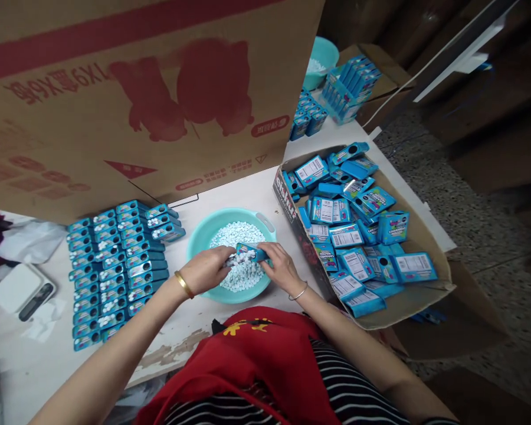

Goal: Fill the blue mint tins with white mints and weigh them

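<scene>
A teal bowl [202, 238] full of small white candies [236, 236] sits on the white table in front of me. Over it both my hands hold one small blue candy box [251, 252]. My left hand [206, 269], with a gold bangle, is closed at the box's left end, fingers among white candies. My right hand [281, 267], with a thin bracelet, grips the box's right end. Rows of filled blue boxes [119, 265] lie to the left of the bowl.
A shallow cardboard tray [407, 304] of loose blue boxes sits at the right. A large printed carton [128, 88] stands behind. A white scale [22, 289] is at far left. More blue boxes [351, 82] and a second teal bowl [321, 59] lie at the back.
</scene>
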The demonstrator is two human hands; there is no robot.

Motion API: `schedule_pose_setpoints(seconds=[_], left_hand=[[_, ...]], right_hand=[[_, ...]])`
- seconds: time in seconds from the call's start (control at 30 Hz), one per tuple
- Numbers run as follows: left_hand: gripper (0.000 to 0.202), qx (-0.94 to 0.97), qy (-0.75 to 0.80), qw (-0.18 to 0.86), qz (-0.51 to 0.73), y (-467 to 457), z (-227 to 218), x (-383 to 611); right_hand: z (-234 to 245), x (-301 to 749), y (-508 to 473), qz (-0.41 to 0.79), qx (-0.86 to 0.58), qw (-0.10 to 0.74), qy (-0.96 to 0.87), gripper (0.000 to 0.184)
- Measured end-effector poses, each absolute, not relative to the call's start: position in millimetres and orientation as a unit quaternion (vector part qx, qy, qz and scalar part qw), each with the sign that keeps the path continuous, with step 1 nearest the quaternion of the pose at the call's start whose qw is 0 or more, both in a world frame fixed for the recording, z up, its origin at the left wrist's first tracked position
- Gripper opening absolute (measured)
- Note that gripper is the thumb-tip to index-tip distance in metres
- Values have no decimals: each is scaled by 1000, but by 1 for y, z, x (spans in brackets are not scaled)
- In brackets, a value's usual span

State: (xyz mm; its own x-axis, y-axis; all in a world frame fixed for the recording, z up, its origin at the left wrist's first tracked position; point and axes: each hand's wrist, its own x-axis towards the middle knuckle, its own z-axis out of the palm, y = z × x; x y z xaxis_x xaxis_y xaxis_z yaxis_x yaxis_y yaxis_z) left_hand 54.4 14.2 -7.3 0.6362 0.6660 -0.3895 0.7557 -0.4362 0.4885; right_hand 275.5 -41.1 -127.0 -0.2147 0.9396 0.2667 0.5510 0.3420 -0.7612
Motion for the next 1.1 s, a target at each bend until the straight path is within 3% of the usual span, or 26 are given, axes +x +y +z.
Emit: schedule_pose_setpoints(seconds=[0.2,0.4,0.5,0.6,0.77,0.9,1.1], left_hand=[[33,843,439,201,-236,9,32,91],[26,855,448,184,-187,11,35,79],[20,837,497,180,-142,27,-3,54],[23,792,555,227,-117,39,-69,38],[26,798,506,308,-107,21,-161,46],[29,802,458,377,-72,-13,-184,61],[24,773,445,453,1,-39,-178,64]], right_hand=[[-130,268,-44,287,-491,372,-734,41],[-133,271,-41,293,-501,376,-722,39],[-131,279,-39,295,-530,380,-698,38],[-127,290,-37,295,-563,394,-663,35],[-118,303,-37,300,-587,406,-632,32],[-120,305,-40,304,-604,418,-607,32],[-125,304,-44,324,-615,422,-583,36]])
